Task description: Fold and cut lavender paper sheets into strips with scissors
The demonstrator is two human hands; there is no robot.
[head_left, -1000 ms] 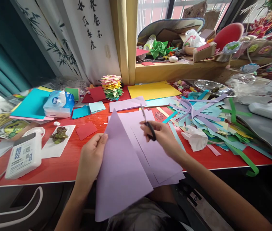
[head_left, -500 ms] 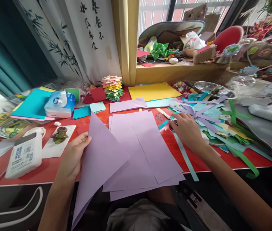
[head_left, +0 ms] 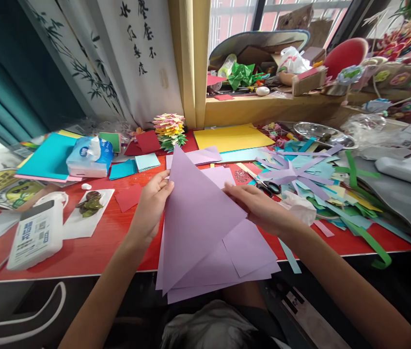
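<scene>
A sheet of purple paper (head_left: 198,218), folded over to a point, stands tilted above a stack of purple sheets (head_left: 252,242). My left hand (head_left: 150,203) pinches its left edge between thumb and fingers. At the sheet's right slanting edge is my right hand (head_left: 256,201), fingers stretched out and partly hidden by the paper; no grip on it shows. Just beyond this hand, scissors (head_left: 269,186) with black handles lie on the red table (head_left: 125,249).
Cut paper strips (head_left: 322,174) pile up on the right, with a crumpled tissue (head_left: 300,207) before them. Toward the back stand a metal bowl (head_left: 302,128), yellow paper (head_left: 232,138) and a folded-paper piece (head_left: 171,131). A tissue pack (head_left: 89,157) and a white device (head_left: 38,235) occupy the left.
My right hand has let go of the scissors and moved left to the purple paper. My left hand has carried the folded sheet right and up over the stack, uncovering a red paper square.
</scene>
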